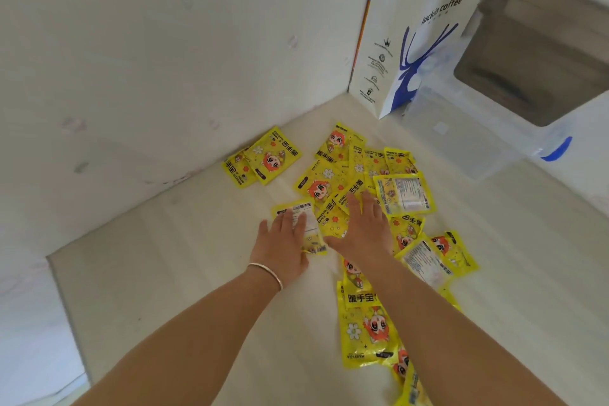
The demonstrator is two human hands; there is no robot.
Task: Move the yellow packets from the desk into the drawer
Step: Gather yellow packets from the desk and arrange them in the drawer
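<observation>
Packets, yellow foil ones with a red-haired cartoon figure [333, 186], lie scattered on the pale wooden desk [171, 273]: two near the far left edge, at least fifteen more in an overlapping pile running from the far corner toward the near edge. Both hands lie flat with fingers spread and hold nothing: the left hand [283, 245], with a thin silver bracelet [268, 273], on one face-down packet, the right hand [364, 231] on the pile. A white paper coffee bag [425, 26] and a clear plastic box [461, 138] stand in the far corner. The near left part of the desk is open.
</observation>
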